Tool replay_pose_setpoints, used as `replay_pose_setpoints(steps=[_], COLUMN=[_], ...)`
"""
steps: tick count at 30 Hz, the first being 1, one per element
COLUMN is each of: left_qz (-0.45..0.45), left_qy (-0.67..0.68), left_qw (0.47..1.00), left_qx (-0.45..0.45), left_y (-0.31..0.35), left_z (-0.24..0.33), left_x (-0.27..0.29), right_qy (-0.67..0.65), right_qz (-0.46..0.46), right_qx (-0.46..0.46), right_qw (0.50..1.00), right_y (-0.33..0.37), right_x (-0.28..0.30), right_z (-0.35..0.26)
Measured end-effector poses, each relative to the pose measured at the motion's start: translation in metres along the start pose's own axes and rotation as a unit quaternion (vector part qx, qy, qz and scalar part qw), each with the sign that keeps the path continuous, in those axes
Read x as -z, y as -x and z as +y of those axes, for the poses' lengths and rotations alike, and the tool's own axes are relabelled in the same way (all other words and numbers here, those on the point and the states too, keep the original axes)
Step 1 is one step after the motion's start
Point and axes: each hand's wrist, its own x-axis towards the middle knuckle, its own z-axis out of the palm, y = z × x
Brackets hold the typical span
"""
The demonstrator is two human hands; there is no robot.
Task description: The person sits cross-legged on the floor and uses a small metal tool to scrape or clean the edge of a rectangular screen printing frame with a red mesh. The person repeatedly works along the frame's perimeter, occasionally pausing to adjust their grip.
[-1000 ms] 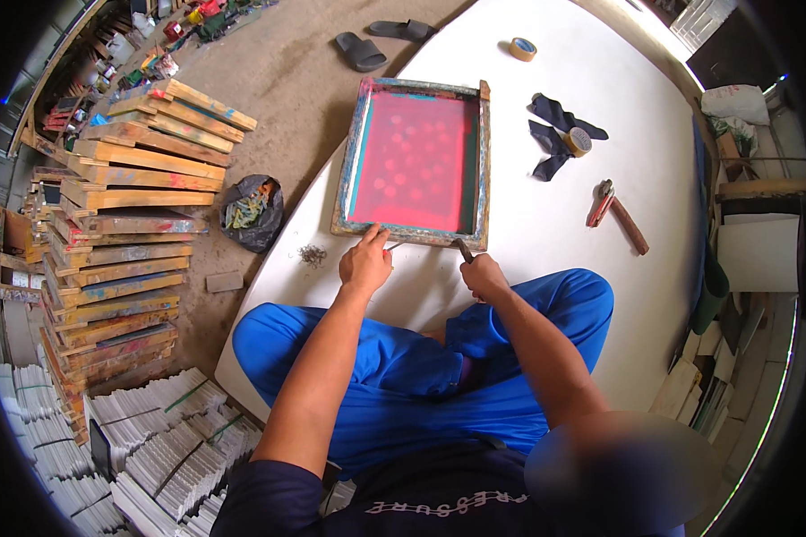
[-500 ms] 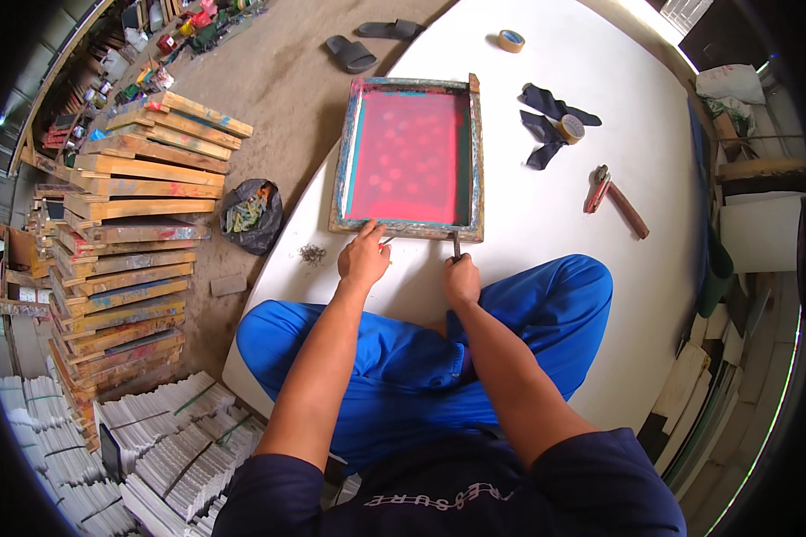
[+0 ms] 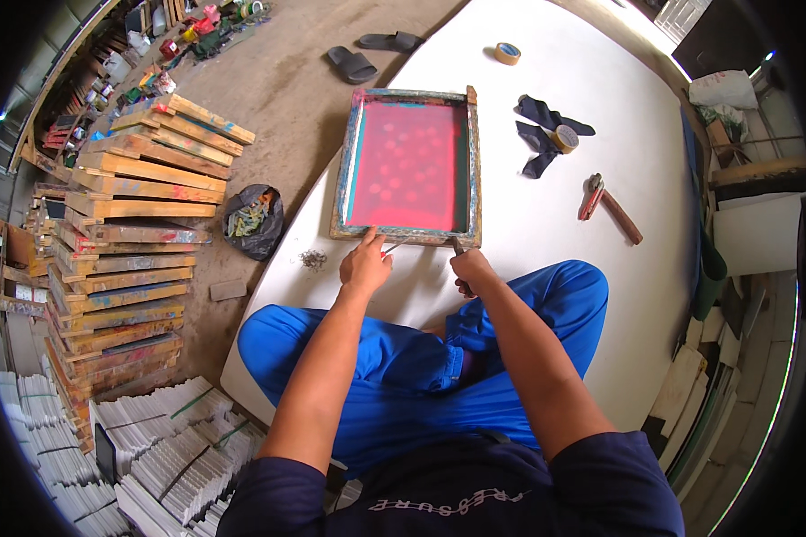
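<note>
A wooden screen-printing frame with a pink mesh lies in front of me on the white surface. My left hand rests its fingertips on the near rail of the frame, left of centre. Between its thumb and fingers shows a thin dark rod-like tool, mostly hidden. My right hand is wrapped around a dark bar-like tool, whose tip meets the near rail by the right corner. The tool's kind is not clear. Small dark scraps lie left of my left hand.
On the white board to the right lie red-handled pliers, a wooden-handled tool, dark cloth strips and tape rolls. Stacked wooden frames, a black bag and bundled white sheets stand left.
My right hand has turned and shifted slightly right, tilting the dark bar-like tool at the rail. My left hand stays at the near rail. The view has shifted slightly.
</note>
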Motion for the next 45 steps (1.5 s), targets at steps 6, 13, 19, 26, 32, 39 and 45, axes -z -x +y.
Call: replay_pose_setpoints(steps=[6, 13, 19, 26, 32, 39, 45], left_qz=[-0.014, -0.043, -0.044, -0.025, -0.04, -0.028, -0.029], left_qy=[-0.018, -0.001, 0.033, 0.035, 0.039, 0.02, 0.007], left_qw=[1.0, 0.999, 0.999, 0.999, 0.998, 0.999, 1.0], left_qx=[0.005, 0.015, -0.003, -0.011, 0.001, 0.004, 0.002], left_y=[0.0, 0.001, -0.001, 0.008, 0.009, 0.009, 0.006], left_z=[0.006, 0.004, -0.002, -0.008, -0.009, -0.004, -0.003], left_x=[0.007, 0.01, 0.009, 0.013, 0.017, 0.014, 0.012], right_qy=[0.08, 0.06, 0.063, 0.202, 0.336, 0.348, 0.358], right_qz=[0.114, 0.225, 0.227, 0.203, 0.2, 0.194, 0.208], right_qx=[0.052, 0.065, 0.086, 0.138, 0.191, 0.219, 0.221], right_qw=[0.989, 0.97, 0.968, 0.948, 0.901, 0.891, 0.883], right_y=[0.015, 0.008, -0.003, 0.023, 0.017, 0.007, -0.004], right_x=[-0.017, -0.054, -0.053, -0.021, 0.002, 0.013, 0.011], right_z=[0.004, 0.021, 0.025, 0.031, 0.033, 0.038, 0.041])
